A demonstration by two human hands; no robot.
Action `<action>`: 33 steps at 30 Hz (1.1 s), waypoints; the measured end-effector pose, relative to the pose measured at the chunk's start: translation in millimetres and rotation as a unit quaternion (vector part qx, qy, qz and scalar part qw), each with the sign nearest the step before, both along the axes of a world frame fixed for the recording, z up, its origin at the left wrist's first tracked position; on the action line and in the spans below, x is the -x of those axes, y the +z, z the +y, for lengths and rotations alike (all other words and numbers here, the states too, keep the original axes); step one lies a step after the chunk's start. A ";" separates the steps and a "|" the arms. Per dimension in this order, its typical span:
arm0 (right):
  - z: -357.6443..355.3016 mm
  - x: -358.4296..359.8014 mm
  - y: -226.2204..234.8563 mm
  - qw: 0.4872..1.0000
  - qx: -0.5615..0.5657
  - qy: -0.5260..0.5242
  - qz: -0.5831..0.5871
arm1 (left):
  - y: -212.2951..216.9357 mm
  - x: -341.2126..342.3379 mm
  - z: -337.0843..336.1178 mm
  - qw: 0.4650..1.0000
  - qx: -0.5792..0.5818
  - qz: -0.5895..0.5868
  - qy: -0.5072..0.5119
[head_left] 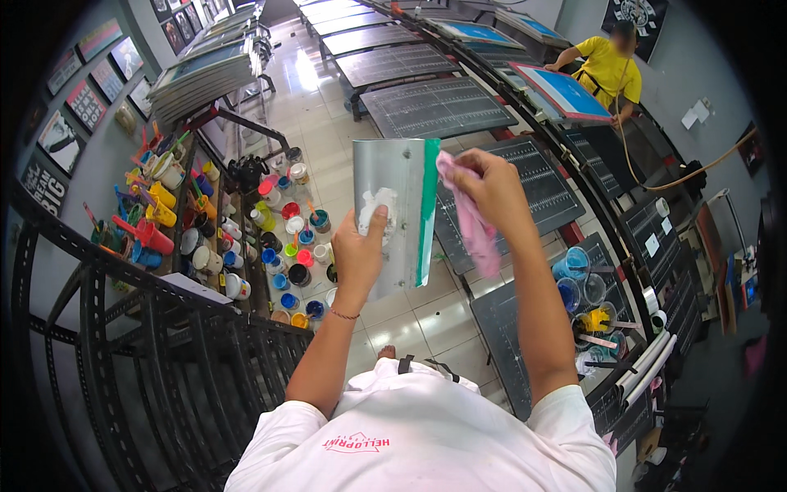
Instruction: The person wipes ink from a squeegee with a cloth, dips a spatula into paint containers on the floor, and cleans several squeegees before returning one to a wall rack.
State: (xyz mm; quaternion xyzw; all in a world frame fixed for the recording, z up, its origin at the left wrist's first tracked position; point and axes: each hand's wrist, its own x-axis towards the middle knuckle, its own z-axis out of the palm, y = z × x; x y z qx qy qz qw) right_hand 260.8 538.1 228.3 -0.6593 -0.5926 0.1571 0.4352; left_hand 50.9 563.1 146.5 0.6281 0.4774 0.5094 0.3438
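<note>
A wide metal squeegee (402,246) with a green blade edge stands upright in front of my chest. My left hand (359,254) is closed on its left side, thumb across the metal face. By that thumb is a white patch or small white object (378,205); I cannot tell which. My right hand (489,184) pinches a pink cloth (469,213) at the top of the green blade (428,221), and the rest of the cloth hangs down beside the blade.
Black printing platens (438,107) line the right. Ink tubs (299,275) crowd the floor and shelf at left, beside a black metal rack (205,353). Cups of ink (574,262) stand at right. A person in yellow (611,70) holds a red-framed screen (566,90).
</note>
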 end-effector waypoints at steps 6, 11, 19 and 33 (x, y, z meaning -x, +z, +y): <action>6.9 2.0 -28.6 0.990 -0.140 0.018 0.012 | 0.8 -5.4 -6.8 1.000 -0.003 0.018 -0.008; 17.5 9.9 -34.4 0.972 -0.230 -0.009 -0.050 | 9.8 -7.9 -10.8 1.000 -0.012 0.012 -0.010; -4.9 37.3 -87.2 0.968 -0.237 0.034 -0.075 | 31.3 3.7 11.8 0.998 -0.048 -0.001 0.029; -9.7 41.7 -93.7 0.967 -0.234 0.044 -0.086 | 28.2 4.6 28.5 0.995 -0.051 -0.060 0.057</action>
